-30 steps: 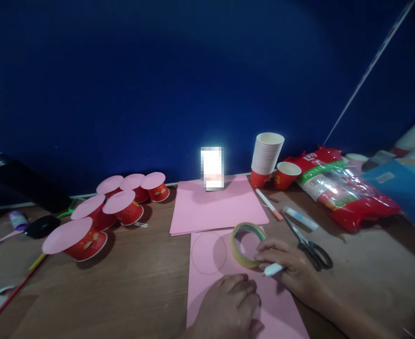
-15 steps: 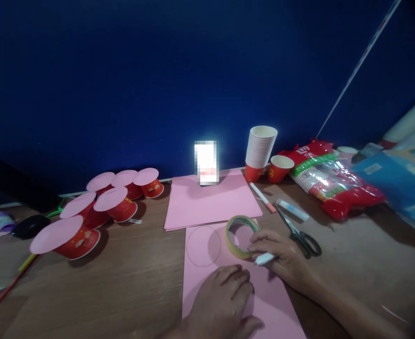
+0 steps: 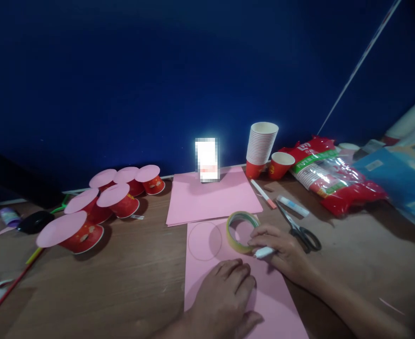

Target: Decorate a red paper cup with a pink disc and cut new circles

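My left hand (image 3: 226,292) lies palm down on a pink sheet of paper (image 3: 274,301), thumb apart from the other fingers, holding nothing. A white marker (image 3: 264,253) is held in my right hand (image 3: 285,252), its tip end pointing left. The fingertips of that hand touch the right side of a roll of tape (image 3: 232,240), which lies flat on the sheet. Left of the roll, a thin drawn circle (image 3: 189,252) shows on the paper. Black-handled scissors (image 3: 304,235) lie just beyond my right hand.
Several red paper cups (image 3: 120,207) topped with pink discs stand at left. A pink paper stack (image 3: 210,202) and a bright phone-like screen (image 3: 207,157) are behind. Stacked cups (image 3: 262,146), a single cup (image 3: 280,167), a marker (image 3: 263,194), a glue stick (image 3: 293,206) and a cup package (image 3: 330,174) sit right.
The view has shifted slightly, so the whole table sits a little higher in the picture. Both hands, the marker and the tape roll keep nearly the same places on the paper.
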### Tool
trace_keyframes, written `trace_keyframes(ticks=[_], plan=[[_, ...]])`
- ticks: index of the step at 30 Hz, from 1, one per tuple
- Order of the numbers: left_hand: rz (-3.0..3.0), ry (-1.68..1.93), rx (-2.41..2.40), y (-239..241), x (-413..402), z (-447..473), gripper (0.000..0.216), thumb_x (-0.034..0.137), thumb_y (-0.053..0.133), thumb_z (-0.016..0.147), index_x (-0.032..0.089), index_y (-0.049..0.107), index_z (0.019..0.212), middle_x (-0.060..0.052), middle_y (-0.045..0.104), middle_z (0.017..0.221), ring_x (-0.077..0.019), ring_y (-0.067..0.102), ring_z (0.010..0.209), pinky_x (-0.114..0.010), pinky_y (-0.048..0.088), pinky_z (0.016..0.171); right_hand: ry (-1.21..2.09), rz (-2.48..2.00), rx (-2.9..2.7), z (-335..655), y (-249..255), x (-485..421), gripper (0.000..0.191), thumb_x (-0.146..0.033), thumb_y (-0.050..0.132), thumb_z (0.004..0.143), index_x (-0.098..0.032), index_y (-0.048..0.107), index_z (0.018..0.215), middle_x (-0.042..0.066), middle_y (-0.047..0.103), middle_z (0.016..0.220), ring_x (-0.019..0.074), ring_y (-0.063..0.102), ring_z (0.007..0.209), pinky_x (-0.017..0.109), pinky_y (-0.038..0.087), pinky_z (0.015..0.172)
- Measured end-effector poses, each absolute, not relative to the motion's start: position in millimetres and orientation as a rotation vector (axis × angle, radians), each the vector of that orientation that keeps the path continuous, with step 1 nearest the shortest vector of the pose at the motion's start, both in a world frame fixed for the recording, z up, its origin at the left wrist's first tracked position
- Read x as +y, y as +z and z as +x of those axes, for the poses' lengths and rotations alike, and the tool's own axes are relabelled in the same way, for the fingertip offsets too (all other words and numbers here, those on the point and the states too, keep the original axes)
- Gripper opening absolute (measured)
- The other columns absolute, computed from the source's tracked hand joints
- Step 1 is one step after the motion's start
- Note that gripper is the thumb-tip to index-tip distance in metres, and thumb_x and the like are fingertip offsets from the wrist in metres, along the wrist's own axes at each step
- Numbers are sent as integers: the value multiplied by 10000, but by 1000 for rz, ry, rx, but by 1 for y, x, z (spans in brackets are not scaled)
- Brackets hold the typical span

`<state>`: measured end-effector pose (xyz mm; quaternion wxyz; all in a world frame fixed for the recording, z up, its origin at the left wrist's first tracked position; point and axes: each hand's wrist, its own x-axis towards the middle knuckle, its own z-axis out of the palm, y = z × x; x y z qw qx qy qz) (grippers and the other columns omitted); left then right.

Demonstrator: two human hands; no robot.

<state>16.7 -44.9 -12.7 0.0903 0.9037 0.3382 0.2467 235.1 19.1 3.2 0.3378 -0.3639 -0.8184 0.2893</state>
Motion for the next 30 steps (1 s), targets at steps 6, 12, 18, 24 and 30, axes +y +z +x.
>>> trace_keyframes(ticks=[6,12,18,24,30], plan=[[2669,704,1005,-12,-45,17,506,502,646,773,153,577,1134,-102,636,1171,-270,545,1109,-394,460,961,748,-967,-2109,234,2,20,244,-125,584,828,-250,692,1007,60,621,1029,198,628,938,290,555,784],[2644,688,988,-13,-44,17,515,502,653,773,159,567,1148,-94,632,1177,-266,541,1113,-389,450,976,726,-940,-2116,235,2,21,258,-99,592,812,-244,691,1001,57,621,1021,192,627,938,286,542,787],[2576,811,987,10,-43,12,390,386,641,816,160,570,1126,-102,633,1136,-238,573,1047,-357,499,898,739,-929,-2104,234,8,20,256,-101,589,806,-235,703,992,56,634,998,184,637,893,273,546,737],[2542,884,1272,49,-29,7,127,180,544,877,208,618,976,-43,648,934,-200,595,874,-352,516,757,701,-925,-2090,231,7,21,236,-90,587,798,-231,705,945,56,652,951,183,644,852,285,544,729],[2640,891,1274,48,-17,17,244,174,553,866,184,568,1109,-75,642,1077,-229,574,1027,-401,486,900,643,-929,-1976,230,10,18,298,-175,668,772,-225,635,1064,77,683,1041,218,649,954,319,540,812]])
